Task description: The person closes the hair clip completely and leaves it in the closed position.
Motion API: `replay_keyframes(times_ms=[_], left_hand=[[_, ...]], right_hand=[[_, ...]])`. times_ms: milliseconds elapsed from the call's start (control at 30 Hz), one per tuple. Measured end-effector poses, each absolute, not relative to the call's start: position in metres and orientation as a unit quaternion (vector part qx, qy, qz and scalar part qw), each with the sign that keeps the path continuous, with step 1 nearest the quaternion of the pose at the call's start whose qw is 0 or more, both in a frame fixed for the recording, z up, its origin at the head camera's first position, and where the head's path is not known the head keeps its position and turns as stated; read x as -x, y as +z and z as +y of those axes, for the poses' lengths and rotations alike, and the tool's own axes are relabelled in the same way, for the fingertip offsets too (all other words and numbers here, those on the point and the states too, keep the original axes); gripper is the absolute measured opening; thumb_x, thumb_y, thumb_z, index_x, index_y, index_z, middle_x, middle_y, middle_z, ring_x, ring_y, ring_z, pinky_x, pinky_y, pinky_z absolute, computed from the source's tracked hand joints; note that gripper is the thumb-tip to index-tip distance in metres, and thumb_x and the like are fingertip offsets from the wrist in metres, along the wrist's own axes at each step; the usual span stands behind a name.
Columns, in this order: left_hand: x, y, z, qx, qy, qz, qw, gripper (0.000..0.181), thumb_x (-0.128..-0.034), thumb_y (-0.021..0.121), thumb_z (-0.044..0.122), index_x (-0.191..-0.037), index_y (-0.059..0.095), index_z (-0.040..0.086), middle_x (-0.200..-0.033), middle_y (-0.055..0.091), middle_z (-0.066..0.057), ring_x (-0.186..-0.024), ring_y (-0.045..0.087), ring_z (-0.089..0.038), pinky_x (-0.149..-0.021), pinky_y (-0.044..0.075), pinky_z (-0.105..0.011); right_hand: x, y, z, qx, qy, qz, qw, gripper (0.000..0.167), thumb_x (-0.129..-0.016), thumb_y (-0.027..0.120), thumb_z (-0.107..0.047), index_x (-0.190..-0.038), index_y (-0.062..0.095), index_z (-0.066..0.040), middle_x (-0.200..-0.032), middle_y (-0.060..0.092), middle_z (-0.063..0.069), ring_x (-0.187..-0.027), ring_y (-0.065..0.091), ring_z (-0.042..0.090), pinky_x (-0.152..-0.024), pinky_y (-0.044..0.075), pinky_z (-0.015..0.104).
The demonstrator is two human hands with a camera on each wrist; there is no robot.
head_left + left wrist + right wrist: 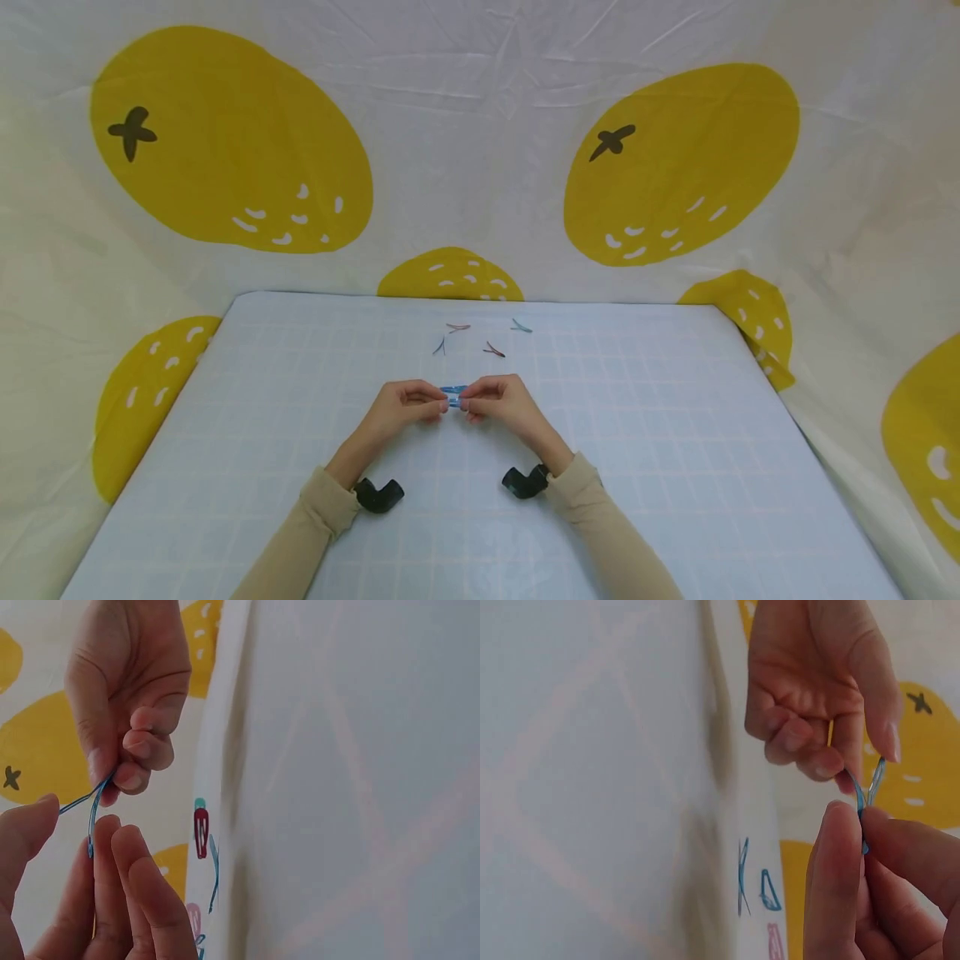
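A blue snap hair clip [453, 389] is between both hands above the table, its two legs spread in a V in the left wrist view. The right hand [510, 404] pinches the joined end of the clip [860, 802] between thumb and fingers. The left hand [405, 406] has its thumb on the tip of one leg and its fingers at the other, seen in the left wrist view. Parts of the clip are covered by fingertips.
Beyond the hands lie a dark red clip [494, 350], a blue clip [440, 347], a pink clip [458, 327] and a teal clip [522, 327], on the pale checked table [675, 467]. Black angled pieces [378, 496] sit at both wrists. Behind hangs a yellow-patterned cloth [465, 167].
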State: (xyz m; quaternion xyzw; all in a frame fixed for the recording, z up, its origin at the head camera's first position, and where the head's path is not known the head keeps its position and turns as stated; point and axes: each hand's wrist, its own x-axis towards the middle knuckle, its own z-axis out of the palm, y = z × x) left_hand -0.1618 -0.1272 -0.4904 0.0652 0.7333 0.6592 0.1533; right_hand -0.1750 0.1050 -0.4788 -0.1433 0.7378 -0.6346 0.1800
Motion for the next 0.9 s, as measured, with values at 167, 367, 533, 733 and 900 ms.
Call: replay_keyframes(times_ms=[167, 367, 533, 733, 900], left_hand=[[0.157, -0.494, -0.126, -0.075, 0.661, 0.733, 0.144, 0.026, -0.0855, 0.08, 0.022, -0.102, 0.073, 0.002, -0.086, 0.073, -0.012, -0.076, 0.066, -0.021, -0.072, 0.054, -0.03], [0.152, -0.501, -0.126, -0.075, 0.666, 0.726, 0.157, 0.026, -0.0867, 0.078, 0.021, -0.102, 0.071, 0.001, -0.085, 0.071, -0.013, -0.076, 0.065, -0.022, -0.071, 0.053, -0.03], [0.151, -0.507, -0.125, -0.082, 0.675, 0.718, 0.15, 0.022, -0.0881, 0.076, 0.016, -0.1, 0.07, -0.001, -0.083, 0.07, -0.015, -0.074, 0.065, -0.021, -0.07, 0.054, -0.031], [0.151, -0.515, -0.122, -0.069, 0.684, 0.714, 0.135, 0.017, -0.0878, 0.075, 0.009, -0.098, 0.069, -0.004, -0.08, 0.069, -0.013, -0.069, 0.064, -0.019, -0.067, 0.055, -0.029], [0.15, -0.52, -0.122, -0.088, 0.664, 0.733, 0.12, 0.015, -0.0893, 0.073, 0.009, -0.101, 0.07, 0.0, -0.079, 0.068, -0.012, -0.068, 0.063, -0.02, -0.066, 0.055, -0.028]], right_hand=[[0.167, -0.48, 0.104, 0.133, -0.636, 0.736, 0.19, 0.017, -0.09, 0.073, -0.01, -0.101, 0.072, 0.003, -0.087, 0.072, 0.022, -0.071, 0.068, 0.027, -0.071, 0.057, 0.031], [0.163, -0.484, 0.102, 0.12, -0.642, 0.729, 0.205, 0.016, -0.09, 0.072, -0.009, -0.099, 0.073, 0.004, -0.088, 0.071, 0.024, -0.067, 0.067, 0.018, -0.068, 0.056, 0.03], [0.162, -0.489, 0.101, 0.119, -0.649, 0.721, 0.211, 0.018, -0.09, 0.072, -0.008, -0.101, 0.072, 0.006, -0.089, 0.071, 0.026, -0.066, 0.067, 0.017, -0.069, 0.057, 0.031], [0.162, -0.495, 0.102, 0.115, -0.651, 0.716, 0.225, 0.019, -0.092, 0.069, -0.005, -0.102, 0.069, 0.011, -0.087, 0.068, 0.032, -0.066, 0.066, 0.018, -0.071, 0.057, 0.034], [0.161, -0.492, 0.102, 0.118, -0.648, 0.718, 0.224, 0.016, -0.093, 0.065, 0.0, -0.1, 0.068, 0.014, -0.089, 0.066, 0.037, -0.065, 0.064, 0.019, -0.069, 0.056, 0.032]])
